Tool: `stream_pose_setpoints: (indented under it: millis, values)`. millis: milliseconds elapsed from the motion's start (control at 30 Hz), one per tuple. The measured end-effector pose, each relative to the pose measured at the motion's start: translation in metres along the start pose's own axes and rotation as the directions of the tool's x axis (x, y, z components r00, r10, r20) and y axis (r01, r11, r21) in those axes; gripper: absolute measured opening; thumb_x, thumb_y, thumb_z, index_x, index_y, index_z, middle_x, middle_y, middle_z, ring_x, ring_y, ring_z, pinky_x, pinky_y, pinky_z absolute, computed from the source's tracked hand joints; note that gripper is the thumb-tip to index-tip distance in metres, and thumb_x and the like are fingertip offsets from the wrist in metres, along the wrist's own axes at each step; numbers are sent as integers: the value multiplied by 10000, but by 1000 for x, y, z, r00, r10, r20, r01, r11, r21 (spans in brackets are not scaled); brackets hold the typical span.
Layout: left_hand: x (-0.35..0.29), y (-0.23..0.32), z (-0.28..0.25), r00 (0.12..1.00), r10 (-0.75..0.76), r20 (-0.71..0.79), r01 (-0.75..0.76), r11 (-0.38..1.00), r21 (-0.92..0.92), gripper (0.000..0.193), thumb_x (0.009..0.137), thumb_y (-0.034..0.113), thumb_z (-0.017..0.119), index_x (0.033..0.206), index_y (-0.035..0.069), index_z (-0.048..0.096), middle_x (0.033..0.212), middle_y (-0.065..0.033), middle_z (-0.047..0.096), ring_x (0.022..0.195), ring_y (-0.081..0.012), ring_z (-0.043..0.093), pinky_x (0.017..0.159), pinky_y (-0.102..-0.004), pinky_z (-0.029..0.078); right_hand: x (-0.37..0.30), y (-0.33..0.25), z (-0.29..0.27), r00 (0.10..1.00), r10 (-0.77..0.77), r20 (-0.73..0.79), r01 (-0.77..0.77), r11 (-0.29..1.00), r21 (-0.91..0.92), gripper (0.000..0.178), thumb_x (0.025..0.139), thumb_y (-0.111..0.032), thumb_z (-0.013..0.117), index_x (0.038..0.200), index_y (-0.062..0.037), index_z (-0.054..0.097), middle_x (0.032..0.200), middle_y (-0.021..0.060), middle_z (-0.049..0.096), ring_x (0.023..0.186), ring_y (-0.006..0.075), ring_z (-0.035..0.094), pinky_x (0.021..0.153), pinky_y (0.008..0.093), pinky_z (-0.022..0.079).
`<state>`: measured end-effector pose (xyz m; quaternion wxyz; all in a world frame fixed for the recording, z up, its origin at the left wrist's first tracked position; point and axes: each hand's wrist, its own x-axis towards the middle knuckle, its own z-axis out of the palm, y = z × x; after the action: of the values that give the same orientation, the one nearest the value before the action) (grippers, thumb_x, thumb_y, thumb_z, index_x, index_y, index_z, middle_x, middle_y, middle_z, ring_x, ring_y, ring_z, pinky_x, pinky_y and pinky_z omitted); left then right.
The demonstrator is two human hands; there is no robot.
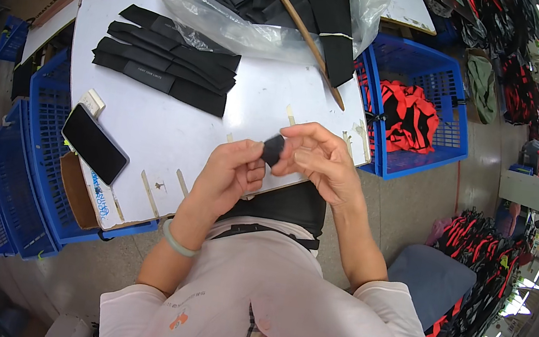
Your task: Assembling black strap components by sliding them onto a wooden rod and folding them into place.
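Note:
A small black piece of fabric is pinched between the thumb and fingers of my left hand, just above the near edge of the white table. Close on its other side is my right hand. Its fingers are bent and apart, with blurred tips beside the piece; whether they touch it is hard to make out. Beyond my hands, several flat black fabric bands lie overlapped on the table. A clear plastic bag behind them holds many more folded black pieces.
A wooden stick lies across the bag. A phone rests on a small white item at the table's left. Blue crates stand left and right, the right one holding red-and-black fabric. A grey padded seat is at lower right.

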<state>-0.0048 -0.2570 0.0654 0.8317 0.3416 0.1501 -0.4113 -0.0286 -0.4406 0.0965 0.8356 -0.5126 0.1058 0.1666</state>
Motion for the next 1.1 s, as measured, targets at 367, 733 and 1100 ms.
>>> stream_pose_setpoints:
  millis: [367, 733, 1100]
  values:
    - [1, -7, -1, 901, -306, 307, 400, 860, -317, 190, 926, 188, 488, 969, 3, 506, 693, -12, 488, 544, -79, 407, 443, -195, 332, 4, 3, -11, 982, -185, 46, 189, 914, -360, 190, 766, 14, 674, 937, -5, 593, 857, 54, 560, 735, 95, 549, 649, 220, 486]
    - [-9, -4, 22, 991, 136, 12, -135, 965, 224, 260, 823, 58, 641, 1063, -27, 590, 658, -25, 548, 537, -79, 528, 477, -179, 418, 0, 16, -9, 997, 75, -12, -72, 986, 147, 119, 780, -6, 659, 832, -6, 552, 838, 66, 592, 591, 50, 543, 463, 119, 411]
    - [-15, 7, 21, 985, -7, 171, -2, 999, 53, 118, 792, 29, 660, 870, -24, 589, 654, -29, 543, 486, -71, 470, 414, -194, 356, -7, 36, -12, 985, 87, 152, -141, 908, 395, 140, 821, -102, 661, 806, -4, 563, 712, 51, 592, 466, 91, 533, 370, 180, 411]
